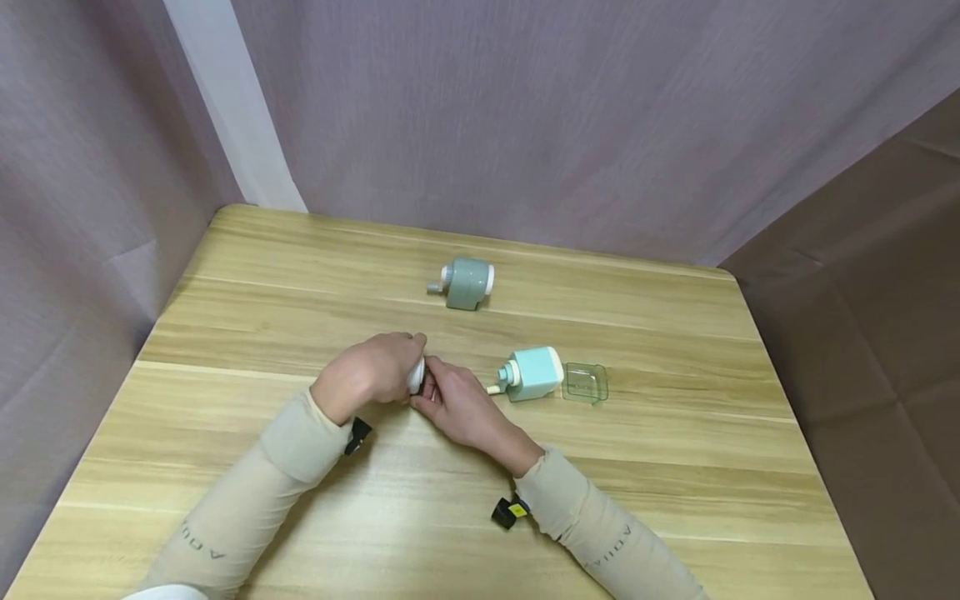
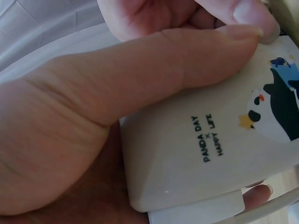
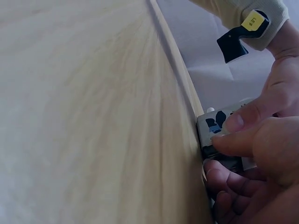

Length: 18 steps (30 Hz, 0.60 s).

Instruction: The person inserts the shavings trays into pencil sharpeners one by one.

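My left hand [image 1: 378, 368] grips a white pencil sharpener [image 2: 173, 149] with a panda print, its thumb lying across the printed face in the left wrist view. In the head view only a white rounded end of it shows between the hands. My right hand [image 1: 463, 404] meets it from the right. The right wrist view has that hand's thumb and curled fingers [image 3: 217, 179] pinching the sharpener's dark end, which they partly hide. Just right of the right hand lies a mint crank pencil sharpener [image 1: 534, 373], its crank pointing left.
A clear green drawer [image 1: 586, 382] lies beside the mint sharpener's right end. Farther back sits a grey-green crank sharpener [image 1: 468, 283]. All are on a wood-grain table [image 1: 300, 275], with grey curtains [image 1: 525, 125] behind and at the sides.
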Tool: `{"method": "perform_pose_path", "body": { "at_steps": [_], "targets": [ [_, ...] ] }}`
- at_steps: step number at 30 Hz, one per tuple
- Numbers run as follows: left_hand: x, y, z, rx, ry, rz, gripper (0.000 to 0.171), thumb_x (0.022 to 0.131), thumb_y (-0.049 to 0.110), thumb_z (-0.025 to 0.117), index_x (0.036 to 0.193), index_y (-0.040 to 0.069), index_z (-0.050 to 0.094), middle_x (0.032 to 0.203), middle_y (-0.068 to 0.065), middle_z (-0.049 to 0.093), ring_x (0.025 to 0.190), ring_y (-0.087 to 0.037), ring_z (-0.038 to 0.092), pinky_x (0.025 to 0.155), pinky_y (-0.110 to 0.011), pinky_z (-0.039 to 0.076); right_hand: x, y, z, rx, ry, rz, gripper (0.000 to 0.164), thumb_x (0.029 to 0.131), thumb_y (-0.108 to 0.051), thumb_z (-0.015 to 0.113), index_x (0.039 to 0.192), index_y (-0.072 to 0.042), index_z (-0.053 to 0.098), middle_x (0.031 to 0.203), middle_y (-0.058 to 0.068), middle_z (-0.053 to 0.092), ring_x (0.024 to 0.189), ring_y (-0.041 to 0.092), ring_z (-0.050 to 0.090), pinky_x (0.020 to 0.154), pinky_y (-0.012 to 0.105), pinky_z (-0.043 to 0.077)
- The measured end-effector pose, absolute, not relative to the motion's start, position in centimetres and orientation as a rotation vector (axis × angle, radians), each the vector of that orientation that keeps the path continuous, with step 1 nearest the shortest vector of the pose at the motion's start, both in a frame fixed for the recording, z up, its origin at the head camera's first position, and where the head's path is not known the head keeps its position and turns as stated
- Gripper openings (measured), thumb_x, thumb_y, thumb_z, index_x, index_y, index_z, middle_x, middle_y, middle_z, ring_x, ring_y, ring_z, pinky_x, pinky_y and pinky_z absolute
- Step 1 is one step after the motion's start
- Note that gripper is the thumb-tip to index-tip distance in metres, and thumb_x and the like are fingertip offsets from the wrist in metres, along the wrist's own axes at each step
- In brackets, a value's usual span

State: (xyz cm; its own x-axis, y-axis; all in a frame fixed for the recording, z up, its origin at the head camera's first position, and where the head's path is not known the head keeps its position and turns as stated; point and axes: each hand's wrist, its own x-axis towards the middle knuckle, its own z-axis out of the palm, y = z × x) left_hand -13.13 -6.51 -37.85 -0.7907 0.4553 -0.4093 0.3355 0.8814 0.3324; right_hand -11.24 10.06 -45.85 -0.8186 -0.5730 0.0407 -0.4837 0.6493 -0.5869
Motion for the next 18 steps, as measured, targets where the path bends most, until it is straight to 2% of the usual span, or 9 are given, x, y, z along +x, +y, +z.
{"method": "perform_pose_path", "body": {
  "at_steps": [5,10,18],
  "targets": [
    [-13.07,-6.52,-37.8,0.58,2.563,0.326,0.066,0.08,0.008,0.085,0.134,-0.004,0.05,0.119,-0.02,0.065,0.1,-0.03,0.064,0.09,-0.044,0.058,-11.23,10.06,-46.07,-0.891,2.712,-0.926,0.026,0.094,-0.025,0.075,0.107,-0.013,0.056,0.076,-0.004,0.057,0.068,0.01,0.052,0.06,0.024,0.045],
    [-13.05,-6.56,-37.93,0.584,2.556,0.324,0.063,0.081,0.009,0.084,0.133,-0.002,0.051,0.118,-0.019,0.065,0.099,-0.029,0.063,0.089,-0.043,0.058,-11.27,10.05,-46.21,-0.895,2.707,-0.917,0.029,0.094,-0.025,0.075,0.112,-0.013,0.055,0.077,-0.004,0.058,0.068,0.01,0.053,0.06,0.024,0.046],
    [-13.36,-6.78,-38.35,0.59,2.547,0.339,0.071,0.079,0.012,0.086,0.137,-0.002,0.049,0.121,-0.019,0.065,0.104,-0.029,0.063,0.094,-0.044,0.056,-11.43,10.09,-46.44,-0.931,2.705,-0.875,0.033,0.095,-0.026,0.072,0.118,-0.011,0.053,0.076,-0.005,0.057,0.066,0.008,0.052,0.058,0.022,0.045]
  ]
}}
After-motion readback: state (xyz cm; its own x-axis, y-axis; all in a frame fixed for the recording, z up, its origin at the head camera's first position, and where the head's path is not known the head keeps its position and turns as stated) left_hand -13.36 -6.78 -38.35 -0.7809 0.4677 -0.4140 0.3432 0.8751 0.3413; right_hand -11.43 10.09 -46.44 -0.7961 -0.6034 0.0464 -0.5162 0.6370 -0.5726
